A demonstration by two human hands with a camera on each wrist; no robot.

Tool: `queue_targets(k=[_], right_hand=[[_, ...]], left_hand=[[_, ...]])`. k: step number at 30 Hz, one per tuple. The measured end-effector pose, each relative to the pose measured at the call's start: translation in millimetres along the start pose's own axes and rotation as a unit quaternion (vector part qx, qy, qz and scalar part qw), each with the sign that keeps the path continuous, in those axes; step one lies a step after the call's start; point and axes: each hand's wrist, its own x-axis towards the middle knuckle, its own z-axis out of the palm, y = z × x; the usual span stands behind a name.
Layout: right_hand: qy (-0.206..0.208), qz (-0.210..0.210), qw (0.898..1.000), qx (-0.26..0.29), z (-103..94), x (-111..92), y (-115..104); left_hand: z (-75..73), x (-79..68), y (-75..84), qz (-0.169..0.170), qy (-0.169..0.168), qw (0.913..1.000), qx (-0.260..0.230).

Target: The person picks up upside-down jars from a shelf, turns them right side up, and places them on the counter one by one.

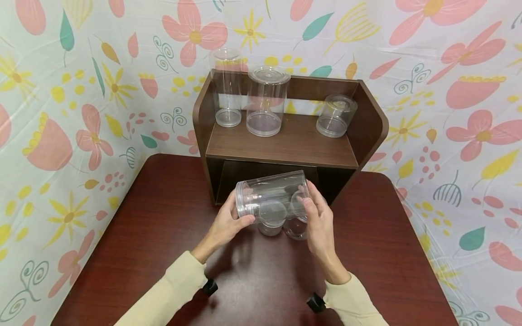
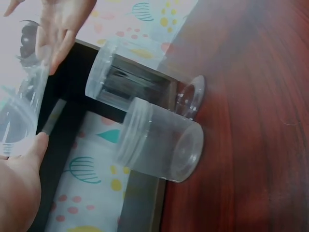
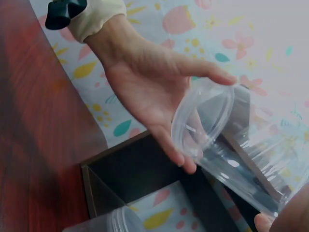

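Note:
A clear plastic jar with a round screw lid lies on its side in the air, held between both hands. My left hand grips its lid end, thumb in front. At the base end, my right hand holds the jar with the thumb in front and fingers behind. In the right wrist view the lid end rests in the left palm. Below and behind the held jar, a short clear jar stands on the table beside another clear jar; the held jar partly covers both.
A brown two-level shelf stands at the back of the dark red table. On its upper board are a tall narrow jar, a wide jar and a short jar. Flowered cloth hangs behind and beside the table.

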Motion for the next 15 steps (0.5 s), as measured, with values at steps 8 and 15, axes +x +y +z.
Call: queue_targets(k=[8, 15], right_hand=[[0.044, -0.007, 0.998, -0.042, -12.4, 14, -9], [0.138, -0.046, 0.987, -0.064, -38.3, 29, -16]], left_hand=[[-13.4, -0.1, 13.3, 0.037, 0.018, 0.9991, 0.014], [-28.5, -1.6, 26.7, 0.037, 0.037, 0.9974, 0.05]])
